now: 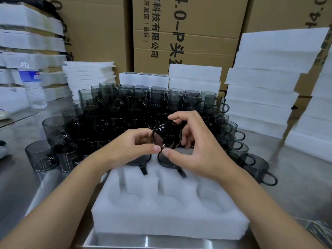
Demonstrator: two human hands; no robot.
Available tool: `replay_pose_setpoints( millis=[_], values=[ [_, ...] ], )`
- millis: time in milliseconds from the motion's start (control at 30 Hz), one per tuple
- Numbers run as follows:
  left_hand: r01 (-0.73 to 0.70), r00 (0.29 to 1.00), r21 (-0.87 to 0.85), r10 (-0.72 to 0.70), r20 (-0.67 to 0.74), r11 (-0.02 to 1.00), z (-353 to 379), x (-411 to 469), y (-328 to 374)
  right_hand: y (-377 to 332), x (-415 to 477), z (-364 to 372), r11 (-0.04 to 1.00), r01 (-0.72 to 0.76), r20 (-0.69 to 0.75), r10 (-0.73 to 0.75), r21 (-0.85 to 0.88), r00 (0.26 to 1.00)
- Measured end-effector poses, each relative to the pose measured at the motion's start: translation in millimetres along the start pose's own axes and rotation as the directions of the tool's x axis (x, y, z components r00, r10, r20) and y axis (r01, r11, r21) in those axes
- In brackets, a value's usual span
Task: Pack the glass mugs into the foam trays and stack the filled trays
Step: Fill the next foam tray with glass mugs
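Observation:
A smoky grey glass mug [166, 136] is held tipped on its side above the far end of a white foam tray [168, 209], its round base facing me. My left hand [133, 148] grips its left rim with thumb and fingers. My right hand [194, 141] grips its right side and top. Two mugs [139, 161] [167, 161] sit in the tray's far pockets, handles pointing toward me. The three near pockets are bare foam. A large pile of stacked grey mugs [136, 108] stands behind the tray.
Loose mugs [258, 168] lie right of the tray on the steel table [296, 186]. Tall stacks of foam trays [265, 83] rise at right and behind. A water bottle [32, 85] stands at left. Cardboard boxes [188, 33] form the back wall.

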State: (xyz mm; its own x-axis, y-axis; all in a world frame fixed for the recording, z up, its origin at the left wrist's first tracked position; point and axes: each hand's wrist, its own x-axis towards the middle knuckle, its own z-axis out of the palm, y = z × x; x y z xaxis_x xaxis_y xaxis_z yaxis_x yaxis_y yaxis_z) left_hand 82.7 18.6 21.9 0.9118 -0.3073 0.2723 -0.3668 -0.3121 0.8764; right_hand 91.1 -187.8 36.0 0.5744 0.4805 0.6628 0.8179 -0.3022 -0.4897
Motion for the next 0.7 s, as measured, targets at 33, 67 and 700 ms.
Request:
replay_pose_setpoints(
  millis=[33, 67, 700],
  values=[
    [0.007, 1.0, 0.007, -0.007, 0.004, 1.0, 0.1, -0.2, 0.2, -0.5, -0.3, -0.2, 0.999, -0.013, -0.005, 0.013, 0.029, 1.0],
    [0.014, 1.0, 0.014, -0.014, 0.007, 1.0, 0.1, -0.1, 0.4, -1.0, -0.3, -0.5, 0.998, -0.028, -0.007, 0.028, 0.055, 1.0],
    [0.055, 0.998, 0.024, -0.056, 0.014, 0.998, 0.2, -2.0, 4.5, -2.1, 1.3, 1.2, 0.99, -0.097, 0.031, 0.094, 0.103, 0.995]
  ],
)
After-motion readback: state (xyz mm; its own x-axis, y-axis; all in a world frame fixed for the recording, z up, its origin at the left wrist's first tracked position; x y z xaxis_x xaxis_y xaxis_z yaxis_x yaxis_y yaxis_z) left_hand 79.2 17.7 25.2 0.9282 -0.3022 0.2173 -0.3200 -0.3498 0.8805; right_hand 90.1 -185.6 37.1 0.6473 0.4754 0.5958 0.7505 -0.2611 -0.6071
